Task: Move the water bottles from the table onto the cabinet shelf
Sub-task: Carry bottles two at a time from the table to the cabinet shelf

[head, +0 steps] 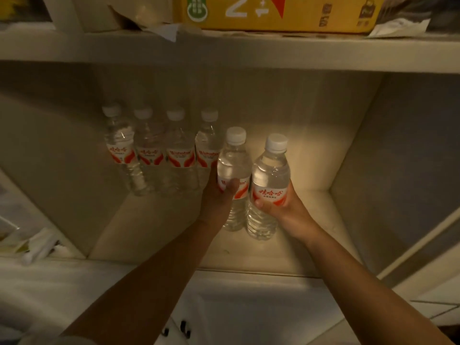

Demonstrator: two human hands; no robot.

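Two Bottles Arriving at the Shelf, Four Already in Place

Two bare forearms reach up from the bottom of the head view into the open cabinet bay. The left hand has its grip wrapped round the red-and-white label band of a clear plastic water bottle with a white cap, thumb across the front. Just beside it, the right hand is clamped the same way on a second clear plastic bottle with a white screw cap. Both bottles stand upright, side by side and nearly touching. Their bases are at or just above the cream-coloured cabinet shelf; I cannot tell whether they are resting on it yet.

Further back, a row of four matching clear water bottles stands on the same shelf toward the rear wall, to the left of the held pair. The left-hand bottle sits just in front of the row's rightmost one.

Higher still, on the board above, lies a yellow cardboard box with white lettering.

By my judgement this is the placing step. The next move calls for setting both bottles flat on the shelf, perhaps sliding them back to carry the row on rightward, then loosening each grip without tipping them into their neighbours.
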